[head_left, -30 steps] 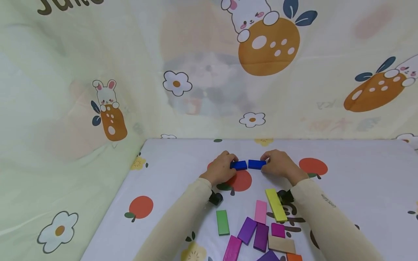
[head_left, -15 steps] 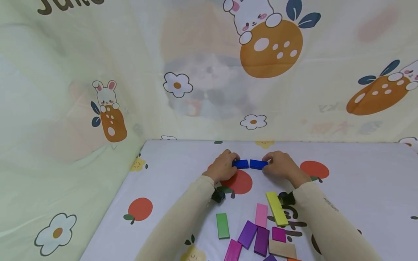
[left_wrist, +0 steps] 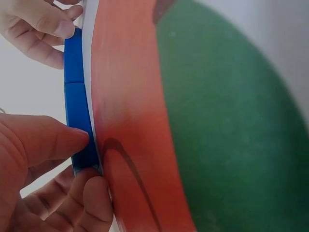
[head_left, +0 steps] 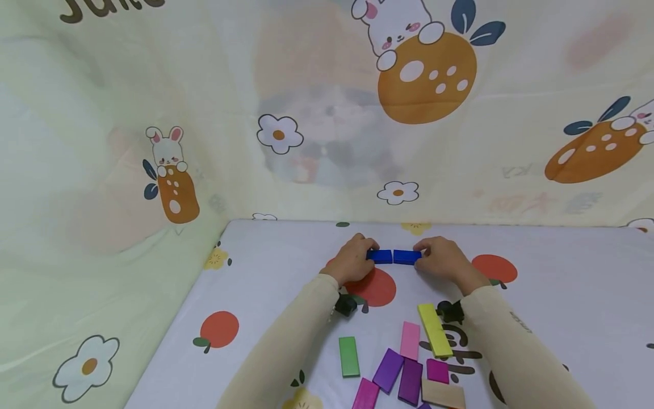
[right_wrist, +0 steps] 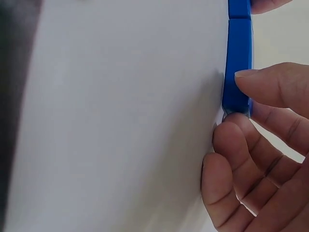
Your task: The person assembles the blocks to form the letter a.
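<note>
Two blue blocks lie end to end on the cloth-covered table, their short ends meeting at a thin seam. My left hand [head_left: 354,259] grips the left blue block [head_left: 381,257] at its outer end, thumb on the near side. The right blue block [head_left: 406,257] is pinched at its outer end by my right hand [head_left: 443,260]. In the left wrist view both blocks form one line, the nearer left block [left_wrist: 79,113] under my thumb. The right wrist view has my right thumb on the side of the right block [right_wrist: 238,53].
Nearer my body lie a green block [head_left: 349,357], a yellow block [head_left: 435,330], a light pink block [head_left: 410,340], a purple block [head_left: 388,370], a magenta block [head_left: 437,370] and a tan block [head_left: 443,393]. A printed curtain [head_left: 327,170] rises behind the table.
My left hand has slid its blue block to the right, closing the gap between the two blocks. My right hand keeps hold of its block. The view has shifted slightly.
</note>
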{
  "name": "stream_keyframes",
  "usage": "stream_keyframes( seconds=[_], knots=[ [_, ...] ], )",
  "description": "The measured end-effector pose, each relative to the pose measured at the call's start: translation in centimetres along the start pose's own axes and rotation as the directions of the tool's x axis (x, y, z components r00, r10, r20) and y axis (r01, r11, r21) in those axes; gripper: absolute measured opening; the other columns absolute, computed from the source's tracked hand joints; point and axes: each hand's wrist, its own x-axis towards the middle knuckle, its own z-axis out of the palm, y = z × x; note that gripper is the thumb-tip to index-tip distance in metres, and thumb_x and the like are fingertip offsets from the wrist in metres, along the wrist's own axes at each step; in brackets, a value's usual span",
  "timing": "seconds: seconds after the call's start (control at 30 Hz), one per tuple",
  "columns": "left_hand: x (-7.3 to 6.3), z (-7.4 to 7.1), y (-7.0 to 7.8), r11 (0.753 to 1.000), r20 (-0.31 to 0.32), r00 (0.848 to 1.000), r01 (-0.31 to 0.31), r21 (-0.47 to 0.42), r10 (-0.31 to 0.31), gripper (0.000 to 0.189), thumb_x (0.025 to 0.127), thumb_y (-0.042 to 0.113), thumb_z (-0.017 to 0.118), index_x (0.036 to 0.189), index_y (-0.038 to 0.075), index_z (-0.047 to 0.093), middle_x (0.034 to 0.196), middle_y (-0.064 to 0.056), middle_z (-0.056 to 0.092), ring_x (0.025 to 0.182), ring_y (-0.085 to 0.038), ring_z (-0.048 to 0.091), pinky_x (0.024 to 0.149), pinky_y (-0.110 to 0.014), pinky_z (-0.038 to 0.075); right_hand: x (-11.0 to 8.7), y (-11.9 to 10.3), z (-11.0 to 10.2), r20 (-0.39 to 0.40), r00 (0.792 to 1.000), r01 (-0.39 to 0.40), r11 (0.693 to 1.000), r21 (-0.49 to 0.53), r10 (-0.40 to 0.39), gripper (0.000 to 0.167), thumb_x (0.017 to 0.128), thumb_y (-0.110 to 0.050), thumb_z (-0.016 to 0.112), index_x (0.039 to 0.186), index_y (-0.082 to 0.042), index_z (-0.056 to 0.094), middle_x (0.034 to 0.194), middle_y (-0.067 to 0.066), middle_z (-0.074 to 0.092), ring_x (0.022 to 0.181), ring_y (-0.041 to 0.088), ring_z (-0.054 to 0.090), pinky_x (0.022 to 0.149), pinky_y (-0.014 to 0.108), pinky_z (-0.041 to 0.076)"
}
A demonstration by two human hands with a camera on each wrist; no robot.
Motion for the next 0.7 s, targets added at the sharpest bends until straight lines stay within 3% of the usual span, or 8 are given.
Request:
stream_keyframes(
  seconds=[0.7],
  knots=[
    [1.1, 0.5, 0.0, 0.999, -0.027, 1.0, 0.0, -0.035, -0.001, 0.035, 0.101, 0.014, 0.067, 0.136, 0.014, 0.067, 0.123, -0.005, 0.057, 0.107, -0.014, 0.054, 0.096, -0.029, 0.052, 0.5, -0.1, -0.4, -0.003, 0.999, -0.032, 0.999, 0.0, 0.032, 0.039, 0.094, -0.01, 0.067, 0.131, 0.003, 0.067, 0.118, 0.026, 0.063, 0.107, 0.041, 0.055, 0.095, 0.055, 0.051]
  ],
)
